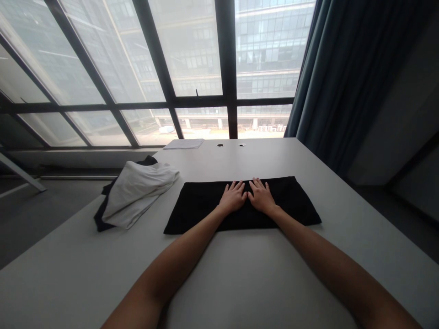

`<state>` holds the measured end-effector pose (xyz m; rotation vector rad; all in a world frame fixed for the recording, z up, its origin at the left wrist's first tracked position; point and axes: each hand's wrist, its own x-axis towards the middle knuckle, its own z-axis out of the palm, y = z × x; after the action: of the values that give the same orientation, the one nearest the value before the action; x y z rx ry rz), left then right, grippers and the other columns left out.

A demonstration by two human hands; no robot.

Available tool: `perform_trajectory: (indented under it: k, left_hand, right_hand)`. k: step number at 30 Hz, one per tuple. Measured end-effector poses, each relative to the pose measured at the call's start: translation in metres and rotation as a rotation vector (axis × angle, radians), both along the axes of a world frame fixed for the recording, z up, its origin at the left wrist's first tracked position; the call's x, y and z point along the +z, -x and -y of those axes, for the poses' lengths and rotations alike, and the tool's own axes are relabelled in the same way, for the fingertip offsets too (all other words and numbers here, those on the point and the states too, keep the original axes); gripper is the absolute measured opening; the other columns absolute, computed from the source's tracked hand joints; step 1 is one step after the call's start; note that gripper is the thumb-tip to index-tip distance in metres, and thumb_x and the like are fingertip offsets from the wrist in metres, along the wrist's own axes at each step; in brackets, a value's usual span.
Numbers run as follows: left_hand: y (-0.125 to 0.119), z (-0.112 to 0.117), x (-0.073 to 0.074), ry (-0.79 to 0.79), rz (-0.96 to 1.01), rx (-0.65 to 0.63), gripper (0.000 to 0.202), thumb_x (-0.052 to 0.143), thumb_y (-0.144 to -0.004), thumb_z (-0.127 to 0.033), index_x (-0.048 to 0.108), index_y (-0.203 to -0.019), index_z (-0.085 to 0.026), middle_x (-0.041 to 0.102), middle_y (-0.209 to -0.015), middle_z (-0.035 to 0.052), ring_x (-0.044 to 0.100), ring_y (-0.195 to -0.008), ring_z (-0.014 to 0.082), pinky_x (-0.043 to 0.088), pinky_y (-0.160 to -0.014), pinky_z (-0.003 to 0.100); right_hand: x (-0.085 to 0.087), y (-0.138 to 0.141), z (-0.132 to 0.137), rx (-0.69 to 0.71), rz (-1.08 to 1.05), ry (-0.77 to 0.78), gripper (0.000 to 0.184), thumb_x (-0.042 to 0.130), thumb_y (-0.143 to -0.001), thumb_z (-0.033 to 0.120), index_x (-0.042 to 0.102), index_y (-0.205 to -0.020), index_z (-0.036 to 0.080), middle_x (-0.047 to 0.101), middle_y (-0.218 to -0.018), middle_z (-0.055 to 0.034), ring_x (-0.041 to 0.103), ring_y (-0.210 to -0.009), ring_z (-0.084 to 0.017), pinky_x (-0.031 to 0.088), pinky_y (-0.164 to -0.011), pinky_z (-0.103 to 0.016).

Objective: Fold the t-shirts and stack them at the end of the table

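Black-framed window wall, 10 to 1 o'clock; hazy daylight coming through. Glass-fronted building outside at 1. Blue curtain hanging in folds at 2; shadowed wall beyond, toward 3. Grey floor at 9, slanted white furniture leg above it. White table stretching from 6 toward 12, far edge near window.

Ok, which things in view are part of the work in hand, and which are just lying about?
In use:
- black cloth, flat under left hand and right hand
- white table beneath

Apparently lying about, untouched:
- white cloth
- dark cloth partly under it
- pale sheet, far edge
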<state>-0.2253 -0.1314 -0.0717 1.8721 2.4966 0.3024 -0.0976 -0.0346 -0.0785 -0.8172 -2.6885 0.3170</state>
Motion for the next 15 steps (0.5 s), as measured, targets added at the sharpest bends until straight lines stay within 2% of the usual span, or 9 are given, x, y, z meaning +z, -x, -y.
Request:
perform_trajectory:
  k: [4, 10, 15]
  left_hand:
    - [-0.0001, 0.0003, 0.0001, -0.006, 0.002, -0.002, 0.059, 0.032, -0.102, -0.043, 0.038, -0.155, -0.018, 0.028, -0.164, 0.0053, 0.021, -0.152, 0.0311, 0.019, -0.121, 0.055]
    - [0.0013, 0.0001, -0.0007, -0.014, 0.012, -0.008, 0.058, 0.034, -0.102, -0.043, 0.038, -0.155, -0.017, 0.029, -0.164, 0.0066, 0.021, -0.152, 0.0317, 0.019, -0.121, 0.056]
    - [0.0023, -0.0005, -0.0021, -0.028, 0.02, -0.007, 0.057, 0.034, -0.103, -0.044, 0.039, -0.154, -0.02, 0.028, -0.164, 0.0056, 0.02, -0.152, 0.0309, 0.018, -0.121, 0.056]
  right_hand:
    - [-0.0006, -0.0001, -0.0007, 0.008, 0.035, 0.027, 0.052, 0.041, -0.1, 0.033, 0.046, -0.148, 0.013, 0.037, -0.159, -0.0174, 0.024, -0.151, -0.028, 0.013, -0.121, -0.056]
    - [-0.001, 0.0012, -0.0015, 0.006, -0.008, 0.042, 0.051, 0.043, -0.099, 0.032, 0.048, -0.146, 0.014, 0.038, -0.159, -0.0158, 0.027, -0.15, -0.026, 0.015, -0.121, -0.054]
    - [0.0039, -0.0027, -0.0086, -0.142, -0.162, -0.055, 0.052, 0.037, -0.099, 0.028, 0.047, -0.147, 0.011, 0.037, -0.16, -0.0147, 0.025, -0.151, -0.023, 0.015, -0.122, -0.047]
